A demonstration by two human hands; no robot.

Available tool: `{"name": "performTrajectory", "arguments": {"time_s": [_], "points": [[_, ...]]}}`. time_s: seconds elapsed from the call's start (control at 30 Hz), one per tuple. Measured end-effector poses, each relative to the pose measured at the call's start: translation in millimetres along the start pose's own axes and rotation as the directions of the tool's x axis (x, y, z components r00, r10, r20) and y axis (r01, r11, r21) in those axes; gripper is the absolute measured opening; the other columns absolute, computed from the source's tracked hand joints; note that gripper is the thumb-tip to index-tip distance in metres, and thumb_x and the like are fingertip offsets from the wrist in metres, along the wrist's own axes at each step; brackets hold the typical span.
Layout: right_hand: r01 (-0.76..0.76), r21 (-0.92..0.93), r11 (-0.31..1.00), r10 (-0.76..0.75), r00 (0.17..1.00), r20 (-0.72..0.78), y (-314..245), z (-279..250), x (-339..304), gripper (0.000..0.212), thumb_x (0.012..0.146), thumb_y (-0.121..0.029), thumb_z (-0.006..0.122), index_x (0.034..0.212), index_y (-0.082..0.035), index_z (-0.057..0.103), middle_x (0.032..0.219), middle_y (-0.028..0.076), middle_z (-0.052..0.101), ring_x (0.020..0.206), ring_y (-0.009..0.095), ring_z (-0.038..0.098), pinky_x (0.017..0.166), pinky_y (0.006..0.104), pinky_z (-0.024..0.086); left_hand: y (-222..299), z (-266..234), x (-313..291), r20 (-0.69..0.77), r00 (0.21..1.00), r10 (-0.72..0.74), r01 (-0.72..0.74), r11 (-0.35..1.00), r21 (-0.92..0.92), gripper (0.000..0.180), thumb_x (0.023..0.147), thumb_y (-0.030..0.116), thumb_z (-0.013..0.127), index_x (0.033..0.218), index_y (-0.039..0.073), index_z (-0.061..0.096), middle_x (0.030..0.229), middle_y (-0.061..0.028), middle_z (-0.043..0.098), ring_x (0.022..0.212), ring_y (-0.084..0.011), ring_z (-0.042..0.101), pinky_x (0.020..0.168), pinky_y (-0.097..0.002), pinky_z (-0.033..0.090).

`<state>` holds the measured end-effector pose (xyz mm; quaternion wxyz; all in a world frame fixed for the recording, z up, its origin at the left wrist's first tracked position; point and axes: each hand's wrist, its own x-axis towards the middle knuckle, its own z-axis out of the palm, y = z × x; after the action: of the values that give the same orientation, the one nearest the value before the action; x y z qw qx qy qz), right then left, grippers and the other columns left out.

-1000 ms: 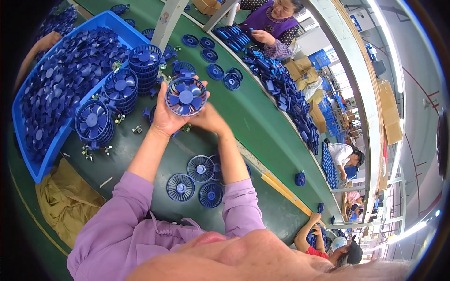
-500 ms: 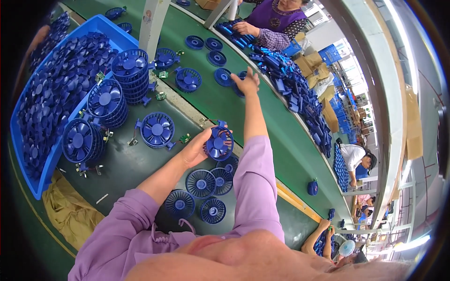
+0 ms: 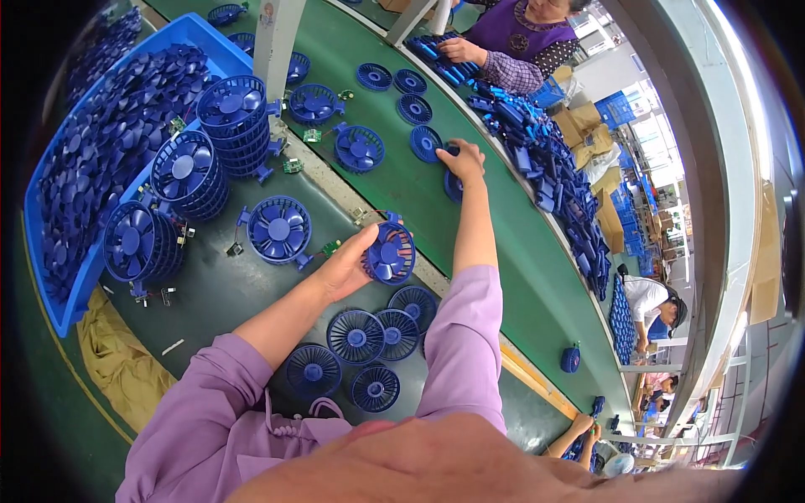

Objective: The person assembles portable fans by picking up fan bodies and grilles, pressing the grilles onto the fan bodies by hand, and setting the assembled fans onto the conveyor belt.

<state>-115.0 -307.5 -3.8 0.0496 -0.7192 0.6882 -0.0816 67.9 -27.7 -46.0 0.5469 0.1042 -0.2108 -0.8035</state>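
My left hand (image 3: 345,267) is closed around a small blue fan housing (image 3: 391,253) with blades inside, held above the dark green table. Over the green belt, my right hand (image 3: 465,161) curls its thumb and fingers on the edge of a blue round fan cover (image 3: 454,186), which it partly hides. Beside it on the belt lies another blue fan cover (image 3: 425,143). Below my left hand several ribbed blue grilles (image 3: 356,336) lie on the table. To the left rests a fan housing with blades (image 3: 279,230), with a small green circuit board (image 3: 331,248) near it.
Stacks of fan housings (image 3: 235,126) stand beside a blue tray (image 3: 60,306) heaped with fan blades. A pale metal post (image 3: 277,50) rises at the table-belt border. Across the belt, a person in purple (image 3: 511,38) handles parts near a heap of blue pieces (image 3: 549,168).
My right hand has come down from above the belt onto a round fan cover, its spread fingers now curled. My left hand still holds the fan housing. The whole view has shifted slightly.
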Motion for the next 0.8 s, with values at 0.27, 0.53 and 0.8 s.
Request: {"name": "performTrajectory", "arguments": {"time_s": [0.27, 0.53, 0.8], "points": [[0.136, 0.087, 0.987, -0.143, 0.986, 0.084, 29, -1, -10, 0.033, 0.065, -0.031, 0.073, 0.096, -0.021, 0.069, 0.118, 0.01, 0.06, 0.115, 0.035, 0.051, 0.092, 0.0523, 0.045, -2, 3, 0, -0.001, 1.0, 0.0, 0.0, 1.0, -0.018, 0.056, 0.099, 0.046, 0.04, 0.14, 0.007, 0.039, 0.14, -0.012, 0.046, 0.126, -0.023, 0.048, 0.106, -0.0405, 0.039], [0.346, 0.344, 0.873, -0.385, 0.921, 0.051, 32, -24, -110, 0.022, 0.066, -0.016, 0.069, 0.084, -0.004, 0.064, 0.085, 0.013, 0.065, 0.082, 0.027, 0.063, 0.076, 0.0354, 0.049, 7, 2, -1, -0.068, 0.992, 0.109, -0.12, 0.977, -0.179, 0.057, 0.098, 0.049, 0.039, 0.139, 0.009, 0.039, 0.14, -0.0134, 0.045, 0.127, -0.0241, 0.047, 0.107, -0.042, 0.038], [0.2, 0.61, 0.767, -0.538, 0.72, 0.439, 13, -69, -208, 0.024, 0.08, -0.014, 0.065, 0.102, -0.004, 0.061, 0.108, 0.01, 0.06, 0.103, 0.018, 0.055, 0.092, 0.0315, 0.043, 7, -6, 3, -0.168, 0.963, 0.21, -0.235, 0.962, -0.141, 0.052, 0.099, 0.05, 0.038, 0.135, 0.013, 0.045, 0.132, -0.004, 0.052, 0.12, -0.0185, 0.052, 0.101, -0.0399, 0.042]]}}
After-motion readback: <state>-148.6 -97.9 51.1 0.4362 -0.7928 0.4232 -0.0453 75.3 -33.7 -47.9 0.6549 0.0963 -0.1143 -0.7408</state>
